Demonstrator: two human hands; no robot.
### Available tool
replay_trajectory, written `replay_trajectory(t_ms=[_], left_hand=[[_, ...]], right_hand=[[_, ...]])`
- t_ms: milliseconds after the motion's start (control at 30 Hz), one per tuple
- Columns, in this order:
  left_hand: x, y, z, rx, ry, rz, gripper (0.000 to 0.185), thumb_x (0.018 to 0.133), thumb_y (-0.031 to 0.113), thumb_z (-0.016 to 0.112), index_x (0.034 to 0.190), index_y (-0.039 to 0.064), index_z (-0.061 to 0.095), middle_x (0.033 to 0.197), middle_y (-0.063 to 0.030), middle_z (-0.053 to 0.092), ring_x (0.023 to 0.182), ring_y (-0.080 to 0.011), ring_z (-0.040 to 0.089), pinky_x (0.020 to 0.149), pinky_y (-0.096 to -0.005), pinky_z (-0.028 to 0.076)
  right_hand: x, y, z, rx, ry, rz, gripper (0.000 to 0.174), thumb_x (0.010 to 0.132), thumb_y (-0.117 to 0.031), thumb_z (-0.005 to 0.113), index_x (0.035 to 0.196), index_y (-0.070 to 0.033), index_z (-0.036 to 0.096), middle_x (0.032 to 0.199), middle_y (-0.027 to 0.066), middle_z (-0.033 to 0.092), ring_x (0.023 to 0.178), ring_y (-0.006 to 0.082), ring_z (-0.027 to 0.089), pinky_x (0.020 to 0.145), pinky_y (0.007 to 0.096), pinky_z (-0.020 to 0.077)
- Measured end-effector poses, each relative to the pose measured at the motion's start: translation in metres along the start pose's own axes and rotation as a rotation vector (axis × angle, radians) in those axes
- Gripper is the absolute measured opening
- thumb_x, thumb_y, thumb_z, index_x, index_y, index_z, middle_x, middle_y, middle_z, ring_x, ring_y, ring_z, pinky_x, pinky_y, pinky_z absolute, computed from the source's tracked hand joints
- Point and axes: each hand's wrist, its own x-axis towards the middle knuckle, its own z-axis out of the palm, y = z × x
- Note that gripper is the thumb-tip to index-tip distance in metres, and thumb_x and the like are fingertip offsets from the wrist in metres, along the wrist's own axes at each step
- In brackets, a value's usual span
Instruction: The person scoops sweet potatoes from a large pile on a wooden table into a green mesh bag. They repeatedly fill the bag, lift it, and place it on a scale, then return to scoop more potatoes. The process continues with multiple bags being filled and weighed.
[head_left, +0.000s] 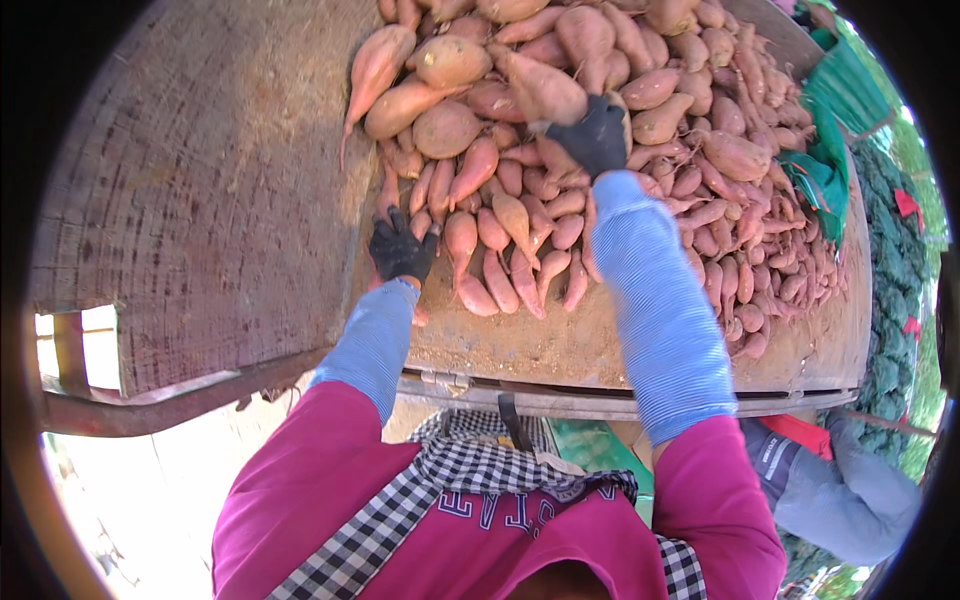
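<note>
Both hands wear black gloves over a pile of sweet potatoes (585, 45) on a wooden surface. My right hand (596, 141), slightly blurred, grips the lower end of a large sweet potato (541, 84) in the upper middle of the pile. My left hand (401, 249) lies lower left with fingers spread, touching small sweet potatoes at the pile's edge. Between the hands, slender sweet potatoes (499, 281) lie side by side with their tips towards me. What lies beneath the left palm is hidden.
A wooden panel (202, 187) borders the pile on the left, with a metal rail (180, 401) below. The worktop's front edge (517, 394) runs before me. Green mesh (829, 172) hangs at the right. Another person's legs (840, 487) show lower right, beside stacked dark-green net sacks (892, 292).
</note>
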Motion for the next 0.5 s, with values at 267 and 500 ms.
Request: replay_trajectory(t_ms=[267,500], left_hand=[[0.004,-0.004,0.002,0.021,0.035,0.058,0.093,0.078,0.065,0.056,0.142,0.004,0.03,0.136,-0.0315,0.036,0.118,-0.0435,0.044,0.098,-0.0516,0.035],[0.001,0.003,0.003,0.048,-0.018,0.056,0.092,0.081,0.068,0.049,0.143,0.004,0.028,0.136,-0.0321,0.034,0.119,-0.0431,0.045,0.099,-0.0491,0.037]], right_hand=[[-0.074,-0.025,-0.018,1.017,-0.097,0.763,0.062,0.069,-0.026,0.077,0.116,0.006,0.052,0.109,0.0155,0.06,0.094,0.0235,0.059,0.083,0.0335,0.0481],[-0.3,0.079,-0.138,2.139,0.013,0.533,0.044,0.094,-0.039,0.04,0.121,-0.008,0.051,0.111,0.0095,0.06,0.096,0.0267,0.059,0.085,0.0435,0.048]])
